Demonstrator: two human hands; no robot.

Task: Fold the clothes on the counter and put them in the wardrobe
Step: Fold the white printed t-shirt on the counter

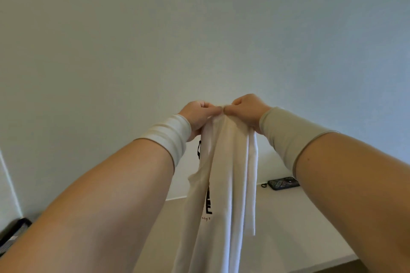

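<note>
1. Holding up a white garment point(224, 184) at centre frame, both hands are raised in front of a plain pale wall point(199, 29).
2. Left hand point(197, 115), just left of centre: fingers curled tight, pinching the garment's top edge between thumb and fingers.
3. Right hand point(246, 109), just right of centre: fingers curled too, pinching the same top edge. The two hands' thumbs nearly touch; cannot tell if they actually make contact.
4. Garment hangs straight down from the pinch point, long axis vertical, top end bunched at the hands, lower end running out of the bottom edge of the frame. Fabric is gathered into lengthwise folds, narrow at the top, wider lower down.
5. Black print point(208, 201) shows on the garment's left side, partly hidden in a fold, not readable. A dark strip shows at its left edge up near the left wrist; cannot tell what it is.
6. Narrow white flap hangs loose on the garment's right side, ending lower centre-right.
7. Both forearms carry light-coloured wrist sleeves point(168, 137), bare skin nearer the camera.
8. Counter point(299, 228), pale, lies behind and below the garment in the lower right; garment's visible part hangs in front of it, whether the bottom touches it is out of view.
9. Phone in a dark patterned case point(282, 183) lies flat on the counter, right of the garment, by the wall.
10. Dark object point(13, 235) at lower left edge, too cropped to identify.
</note>
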